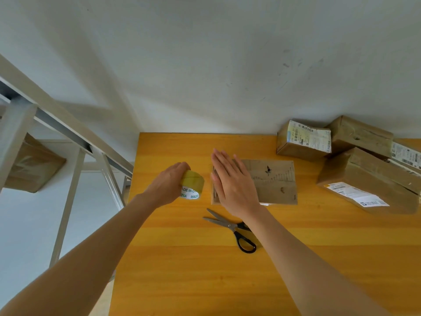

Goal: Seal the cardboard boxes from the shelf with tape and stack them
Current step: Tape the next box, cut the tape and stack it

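Left hand (167, 187) on the tape, right hand (232, 183) flat on the box, sealing not yet visibly begun

The low, flat brown cardboard box (275, 183) lies mid-table on the yellow wooden table (182, 258), its long axis running left to right, parallel with the far edge; the right hand rests on its left end, fingers straight and together; the left hand's fingers curl round the yellowish roll of packing tape (194, 181) just beside that end, the roll's printed core facing the camera. I cannot tell whether any strip is drawn out. The likely risks: the light box sliding under a flat palm, so the tape lands crooked or wrinkled; the right wrist knocking the black-handled steel scissors (230, 224) lying near it, blades pointing left.
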A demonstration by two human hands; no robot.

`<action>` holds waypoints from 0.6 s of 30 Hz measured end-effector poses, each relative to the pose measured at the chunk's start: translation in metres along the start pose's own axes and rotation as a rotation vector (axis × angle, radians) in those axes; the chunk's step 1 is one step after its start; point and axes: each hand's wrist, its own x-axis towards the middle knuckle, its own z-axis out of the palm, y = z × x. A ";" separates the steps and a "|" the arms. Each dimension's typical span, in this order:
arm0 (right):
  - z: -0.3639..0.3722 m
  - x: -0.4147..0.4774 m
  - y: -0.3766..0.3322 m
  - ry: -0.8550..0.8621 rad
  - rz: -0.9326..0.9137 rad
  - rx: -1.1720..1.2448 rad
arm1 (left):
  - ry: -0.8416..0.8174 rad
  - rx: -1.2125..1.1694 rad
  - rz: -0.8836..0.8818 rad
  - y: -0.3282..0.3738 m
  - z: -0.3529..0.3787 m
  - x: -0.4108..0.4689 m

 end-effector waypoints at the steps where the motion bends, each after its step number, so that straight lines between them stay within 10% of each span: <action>1: -0.001 -0.010 0.001 0.042 -0.044 -0.034 | -0.022 -0.008 -0.017 0.000 -0.002 0.001; 7: 0.011 -0.096 0.019 0.058 -0.316 -0.180 | -0.112 0.013 -0.030 0.004 -0.019 0.008; 18: 0.030 -0.162 0.033 -0.489 0.275 -0.220 | -0.137 0.061 0.043 0.020 -0.030 0.014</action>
